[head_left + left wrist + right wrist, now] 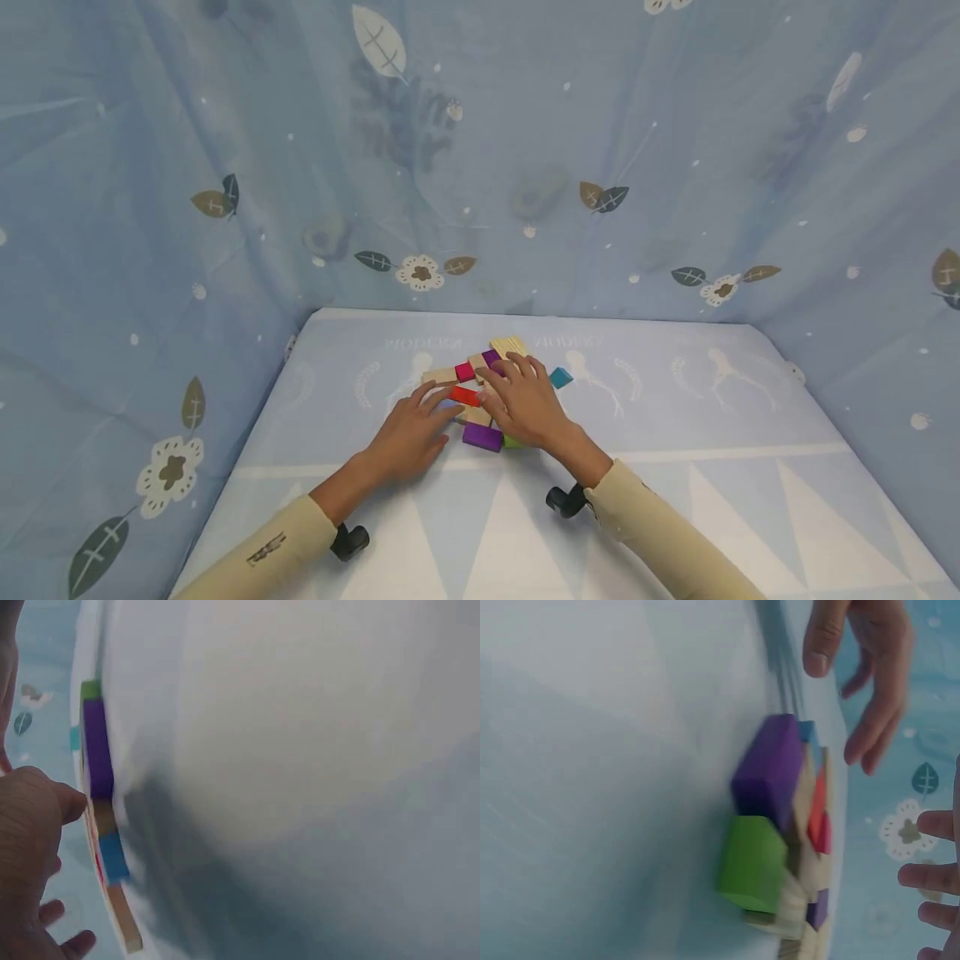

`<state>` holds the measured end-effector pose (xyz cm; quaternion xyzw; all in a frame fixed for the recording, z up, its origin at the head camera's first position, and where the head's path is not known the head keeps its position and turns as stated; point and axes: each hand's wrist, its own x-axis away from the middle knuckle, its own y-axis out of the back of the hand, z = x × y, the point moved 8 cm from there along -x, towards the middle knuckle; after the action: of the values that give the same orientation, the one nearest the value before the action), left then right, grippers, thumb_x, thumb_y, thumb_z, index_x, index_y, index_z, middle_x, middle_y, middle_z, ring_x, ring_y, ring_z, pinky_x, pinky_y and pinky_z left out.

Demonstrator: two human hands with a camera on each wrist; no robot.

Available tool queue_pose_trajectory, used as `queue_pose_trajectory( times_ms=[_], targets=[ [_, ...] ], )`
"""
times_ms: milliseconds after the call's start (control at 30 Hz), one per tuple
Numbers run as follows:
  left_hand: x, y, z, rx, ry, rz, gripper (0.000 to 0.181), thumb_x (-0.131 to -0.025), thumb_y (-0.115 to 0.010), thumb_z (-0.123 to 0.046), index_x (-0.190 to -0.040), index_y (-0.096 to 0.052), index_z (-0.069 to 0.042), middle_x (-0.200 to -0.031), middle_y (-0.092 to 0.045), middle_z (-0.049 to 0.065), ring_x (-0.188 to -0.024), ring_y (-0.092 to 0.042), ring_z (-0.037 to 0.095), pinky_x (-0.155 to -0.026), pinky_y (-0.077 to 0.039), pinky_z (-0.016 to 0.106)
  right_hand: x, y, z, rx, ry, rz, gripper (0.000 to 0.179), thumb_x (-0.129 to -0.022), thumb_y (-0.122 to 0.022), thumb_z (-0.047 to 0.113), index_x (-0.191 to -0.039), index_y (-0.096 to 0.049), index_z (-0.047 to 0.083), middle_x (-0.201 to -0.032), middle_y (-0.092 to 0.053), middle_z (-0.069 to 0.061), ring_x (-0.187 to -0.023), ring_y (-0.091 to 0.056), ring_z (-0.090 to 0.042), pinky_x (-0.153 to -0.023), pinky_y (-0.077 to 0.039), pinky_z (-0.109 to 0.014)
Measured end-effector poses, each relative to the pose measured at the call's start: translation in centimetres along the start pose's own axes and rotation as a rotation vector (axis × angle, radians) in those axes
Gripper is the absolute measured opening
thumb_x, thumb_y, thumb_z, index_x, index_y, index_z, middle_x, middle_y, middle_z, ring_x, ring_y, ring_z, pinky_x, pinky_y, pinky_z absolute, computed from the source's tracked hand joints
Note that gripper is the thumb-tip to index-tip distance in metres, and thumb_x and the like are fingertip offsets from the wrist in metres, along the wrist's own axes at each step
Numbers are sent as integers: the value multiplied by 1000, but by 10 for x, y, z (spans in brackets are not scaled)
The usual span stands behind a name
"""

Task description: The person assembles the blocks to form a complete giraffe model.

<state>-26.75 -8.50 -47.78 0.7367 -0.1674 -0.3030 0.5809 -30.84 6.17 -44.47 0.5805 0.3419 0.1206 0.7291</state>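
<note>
Blue leaf-and-flower cloth walls (480, 150) around a pale printed tabletop (660, 417)

Faint lettering (568, 342) reading MODERN, turned about, shows twice on the tabletop, just beyond the hands; a fainter patch farther right cannot be read. A small dark print (266, 548) on the cream left sleeve (247, 571) is also too small to make out.

The left hand (411, 429) has its fingers loosely spread and slightly bent, with nothing seen in its grasp. The right hand (528, 400) is spread too, fingers reaching over the cluster; it shows no grip, and whether any fingertip touches a block cannot be told.

Between the hands sit a bright red rectangular block (466, 396), a plain wood-coloured block (474, 417) and, on the near side, a purple rectangular block (482, 437). A bright green block (513, 442) adjoins the purple one, partly beneath the right hand. Just past the left fingers lie a long pale wooden block (440, 377) and a crimson block (464, 372); a teal block (561, 377) is set apart, right of the right hand.

The tabletop's far edge meets the cloth beyond the hands. Broad stretches of tabletop extend outward from either hand, and its triangle pattern runs between the forearms.
</note>
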Motion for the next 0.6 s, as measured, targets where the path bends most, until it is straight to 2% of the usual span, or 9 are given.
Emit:
queue_pose_trajectory(
  times_ms=[100,233,467,600],
  targets=[
    [4,-6,-19,-36,-90,-13,48,-89,-69,-25,-136,-59,-22,-147,-46,7,-138,-32,36,-97,-41,54,9,-8,4,8,-3,4,50,-103,-34,48,-138,-56,21,-132,-57,-9,-134,-38,-35,-109,-23,-57],
    [6,-14,-35,-90,-150,-5,43,-90,-68,-26,-132,-63,-22,-142,-52,4,-136,-36,33,-98,-39,48,15,-15,4,-7,-24,19,50,-103,-33,49,-139,-56,22,-134,-56,-7,-134,-38,-34,-109,-22,-57],
    [7,-18,-40,-130,-184,-50,34,-88,-72,-27,-121,-70,-21,-128,-62,1,-128,-44,28,-94,-40,43,22,-23,4,-44,-47,26,48,-104,-36,45,-138,-57,19,-133,-56,-6,-133,-38,-31,-109,-21,-57],
    [4,-14,-42,-114,-187,-82,22,-85,-77,-25,-106,-72,-20,-122,-65,-2,-120,-49,22,-89,-41,38,23,-27,4,-39,-51,25,46,-104,-37,43,-137,-58,18,-131,-57,-6,-133,-38,-32,-109,-21,-57]
  ],
)
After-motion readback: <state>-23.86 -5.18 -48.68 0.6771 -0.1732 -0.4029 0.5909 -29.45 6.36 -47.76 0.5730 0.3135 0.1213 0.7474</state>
